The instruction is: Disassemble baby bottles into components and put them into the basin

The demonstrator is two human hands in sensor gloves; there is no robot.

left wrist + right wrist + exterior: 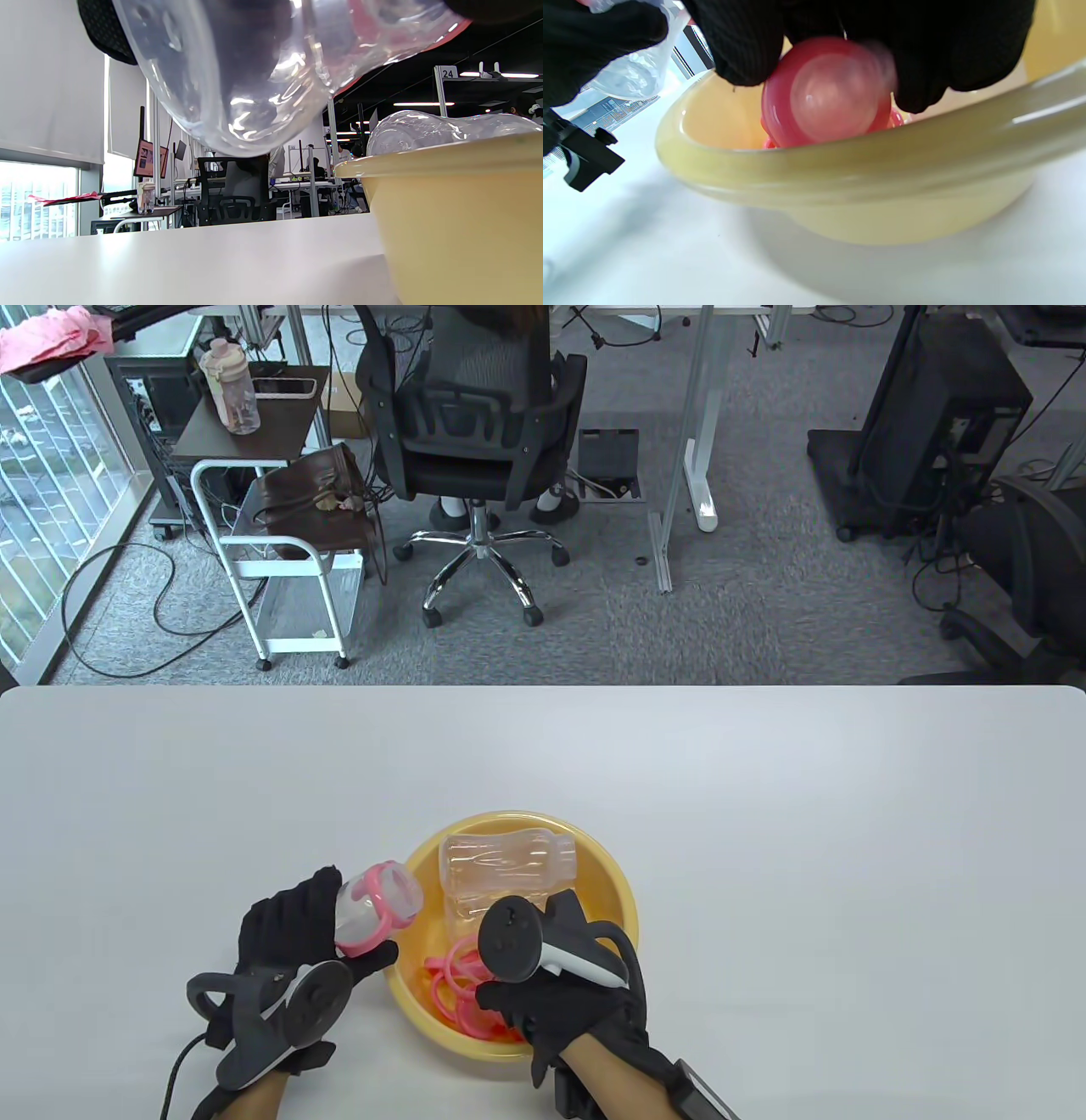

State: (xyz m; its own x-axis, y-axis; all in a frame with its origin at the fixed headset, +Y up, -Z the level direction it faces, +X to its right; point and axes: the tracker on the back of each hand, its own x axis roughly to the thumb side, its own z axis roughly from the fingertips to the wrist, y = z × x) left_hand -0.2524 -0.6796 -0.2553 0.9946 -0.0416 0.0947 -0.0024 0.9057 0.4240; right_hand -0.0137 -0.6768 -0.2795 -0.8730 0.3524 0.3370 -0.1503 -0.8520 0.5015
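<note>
1. Office floor with chairs and desks lies beyond a white table (pixel 764 814); a yellow basin (pixel 612 872) sits near the table's front edge, about midway along it.
2. Inside the basin, a clear bottle body (pixel 507 861) lies on its side along the far wall, with pink rings (pixel 458 988) on the bottom nearer the front.
3. Just outside the basin's left rim, the left hand (pixel 284 933) grips a second bottle (pixel 377 906). Its long axis is tilted, the pink collar end pointing up and right, over the rim.
4. Over the basin's front part, the right hand (pixel 564 993) pinches a round pink part (pixel 828 91) between fingertips (pixel 742 46), just above the rim and low inside.
5. As I judge it, the coming move depends on that part sitting directly over the basin: a release would drop it in. The right hand is nearer; the left waits beside.
6. The table view hides the pinched part under the right hand and its tracker. The right wrist view blurs it, so cap or teat is unclear. The left wrist view cuts off the held bottle.
</note>
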